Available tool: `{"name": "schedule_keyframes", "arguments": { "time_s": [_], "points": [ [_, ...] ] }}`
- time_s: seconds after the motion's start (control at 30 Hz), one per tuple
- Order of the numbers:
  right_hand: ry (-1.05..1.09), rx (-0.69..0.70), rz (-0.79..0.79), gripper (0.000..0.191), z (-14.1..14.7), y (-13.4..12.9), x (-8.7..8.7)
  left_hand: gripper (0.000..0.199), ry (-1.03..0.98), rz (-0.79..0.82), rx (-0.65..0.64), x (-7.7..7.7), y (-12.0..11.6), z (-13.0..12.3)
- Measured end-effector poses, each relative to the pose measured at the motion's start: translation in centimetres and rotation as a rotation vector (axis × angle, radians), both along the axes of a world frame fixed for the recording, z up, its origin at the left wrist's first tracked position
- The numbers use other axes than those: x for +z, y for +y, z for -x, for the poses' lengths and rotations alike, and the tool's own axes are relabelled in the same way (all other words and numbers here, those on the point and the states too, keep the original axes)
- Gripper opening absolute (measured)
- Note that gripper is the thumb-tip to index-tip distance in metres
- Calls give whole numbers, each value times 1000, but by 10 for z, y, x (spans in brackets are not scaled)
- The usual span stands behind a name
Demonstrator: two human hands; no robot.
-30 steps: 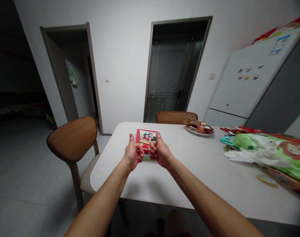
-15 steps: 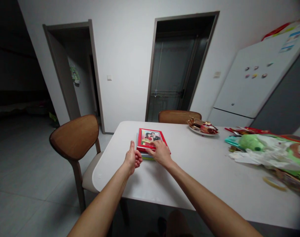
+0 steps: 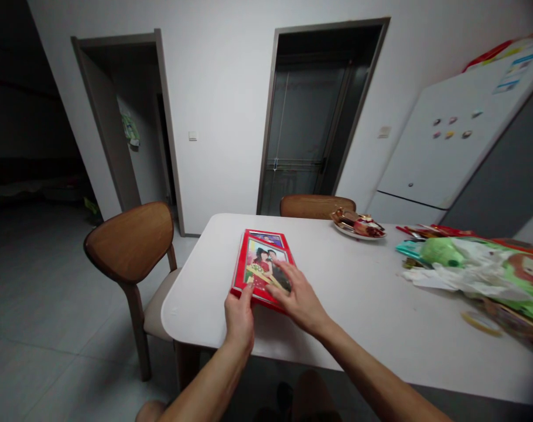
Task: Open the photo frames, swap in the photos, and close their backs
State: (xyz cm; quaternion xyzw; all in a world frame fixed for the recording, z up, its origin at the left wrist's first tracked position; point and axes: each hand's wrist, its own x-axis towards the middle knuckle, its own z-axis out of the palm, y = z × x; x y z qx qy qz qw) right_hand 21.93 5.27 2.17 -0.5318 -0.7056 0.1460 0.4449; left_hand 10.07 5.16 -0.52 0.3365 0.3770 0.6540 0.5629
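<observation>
A red picture frame [image 3: 240,272] holding a picture of a couple is tilted up at its far side or lies over others; its near edge is toward me. My left hand [image 3: 240,316] grips its near left corner, thumb on top and fingers hidden beneath. Over the right part of the picture lies my right hand [image 3: 299,296], fingers apart and touching or just above the surface. Beyond it, a second red-edged frame [image 3: 270,238] with a purplish picture shows underneath, mostly covered.
The frames are on a white table [image 3: 196,281]. Toward the back stands a plate [image 3: 358,232] of wrapped items. A heap of green and white packaging [image 3: 464,264] and a yellowish ring [image 3: 481,323] lie right. Wooden chairs stand left [image 3: 132,246] and behind [image 3: 317,206].
My left hand, loosely curled beside the stack before, now grips the top frame. That frame has come toward me, uncovering another with a purplish picture. My right hand has moved nearer and its fingers have spread.
</observation>
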Motion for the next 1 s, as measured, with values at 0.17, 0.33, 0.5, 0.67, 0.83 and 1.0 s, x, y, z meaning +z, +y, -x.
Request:
{"name": "schedule_keyframes", "arguments": {
  "time_s": [0.17,0.33,0.5,0.67,0.83,1.0],
  "points": [
    [781,-24,325,59,-5,-27,22,32,409,-311,36,20,-57,11],
    [1154,156,493,52,-2,-65,16,39,1079,-1089,58,20,-93,18],
    [1156,143,668,41,-7,-73,-14,32,1242,-1335,428,-14,-95,5],
    [796,49,580,43,-29,-42,-46,27,1431,-1295,321,-40,-85,-6],
    [143,-193,403,43,-47,-11,-61,28,1590,-1209,154,-54,-71,-19],
    [-297,-296,292,39,-46,6,-61,30,1671,-1094,19,-62,-53,-34]
  ]
}}
